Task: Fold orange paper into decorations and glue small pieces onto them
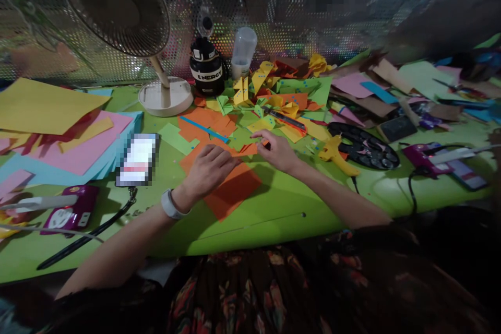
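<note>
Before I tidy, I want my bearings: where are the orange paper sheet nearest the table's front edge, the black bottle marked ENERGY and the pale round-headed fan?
Orange paper sheet point(231, 191): head view, bare middle.
Black bottle point(207, 74): head view, lettered band.
Pale fan point(122, 10): head view, hub.

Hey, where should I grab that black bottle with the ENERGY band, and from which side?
Wrap a hand around the banded middle of the black bottle, coming from the near side. It stands upright with a rounded body, and the fan base sits to its left and a clear container to its right, so the front looks like the easier way in.
</note>
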### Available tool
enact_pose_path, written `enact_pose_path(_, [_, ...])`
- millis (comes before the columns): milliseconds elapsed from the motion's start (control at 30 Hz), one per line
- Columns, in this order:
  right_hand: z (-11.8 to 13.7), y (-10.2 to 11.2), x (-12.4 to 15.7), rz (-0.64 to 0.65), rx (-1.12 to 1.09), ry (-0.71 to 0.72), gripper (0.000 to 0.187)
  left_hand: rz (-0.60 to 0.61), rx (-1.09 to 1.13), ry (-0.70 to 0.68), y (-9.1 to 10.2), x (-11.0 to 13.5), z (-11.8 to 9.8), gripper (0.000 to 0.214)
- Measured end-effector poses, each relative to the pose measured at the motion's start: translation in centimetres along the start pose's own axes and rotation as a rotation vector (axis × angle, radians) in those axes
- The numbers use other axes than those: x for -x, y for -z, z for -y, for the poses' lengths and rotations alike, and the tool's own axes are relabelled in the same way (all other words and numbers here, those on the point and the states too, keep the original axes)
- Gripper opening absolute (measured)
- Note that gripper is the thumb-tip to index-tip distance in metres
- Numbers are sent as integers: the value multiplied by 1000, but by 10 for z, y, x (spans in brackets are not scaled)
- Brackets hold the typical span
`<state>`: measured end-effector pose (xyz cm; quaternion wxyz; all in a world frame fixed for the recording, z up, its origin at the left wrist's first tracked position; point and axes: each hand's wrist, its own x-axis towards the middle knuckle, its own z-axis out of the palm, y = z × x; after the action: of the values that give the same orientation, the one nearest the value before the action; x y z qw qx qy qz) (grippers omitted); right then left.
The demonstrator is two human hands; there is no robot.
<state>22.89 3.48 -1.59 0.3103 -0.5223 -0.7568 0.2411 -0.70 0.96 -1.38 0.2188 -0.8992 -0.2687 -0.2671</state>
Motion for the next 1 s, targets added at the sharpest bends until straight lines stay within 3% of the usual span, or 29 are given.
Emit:
enact_pose_path(100, [-12,12,-10,-120,-89,-77,24,-56,21,115,4,5,3,20])
enact_pose_path(267, [-28,37,-36,-254,-361,-246,15,-49,127,252,6,3,11,38])
enact_pose_path(400, [-36,55,-64,-432,-547,-227,11,14,185,371,-4,-4,11,37])
enact_pose_path(567, [-54,73,-121,-622,-615,-239,17,42,302,522,-15,-2,3,31])
enact_pose_path(733, [-73,81,-194,-768,-594,-311,9,-26,378,469,-18,10,2,39])
enact_pose_path(867, [-78,72,-239,-750,-551,-337,9,-65,435,473,-21,17,2,37])
enact_pose_path(1000, [-71,50,-250,-430,-529,-373,21,-47,434,568,-21,17,0,25])
